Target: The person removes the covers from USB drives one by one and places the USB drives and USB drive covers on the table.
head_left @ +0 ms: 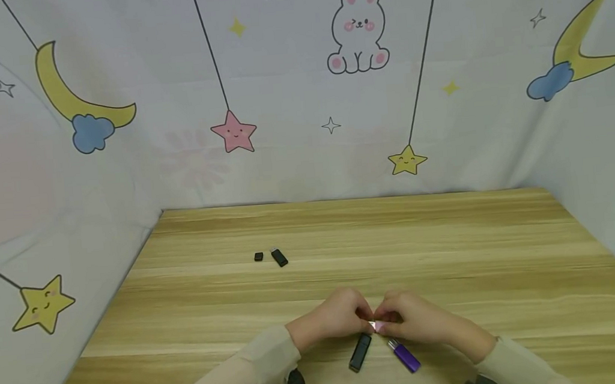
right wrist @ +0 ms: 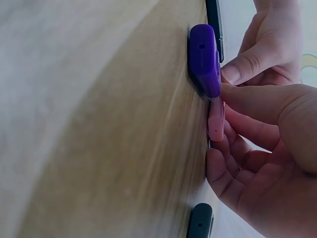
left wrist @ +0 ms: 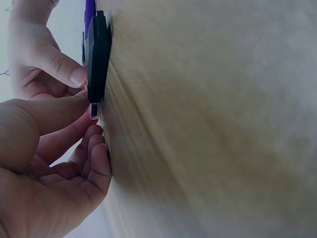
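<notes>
Both hands meet close above the table around a small pink USB stick [head_left: 379, 327]. My right hand [head_left: 417, 316] pinches its pink body, which also shows below the purple stick in the right wrist view. At its pale end my left hand [head_left: 334, 315] pinches with thumb and finger; whether that end is a cap or the plug, I cannot tell. A black USB stick [head_left: 360, 352] lies just in front of the left fingers. Beside it, a purple USB stick [head_left: 405, 356] has its metal plug pointing toward the hands.
Farther back lie another black USB stick [head_left: 279, 257] and a small black cap [head_left: 259, 256]. A dark green stick [right wrist: 200, 221] shows at the bottom of the right wrist view. Patterned cloth [head_left: 305, 168] hangs behind and beside the wooden table [head_left: 452, 235].
</notes>
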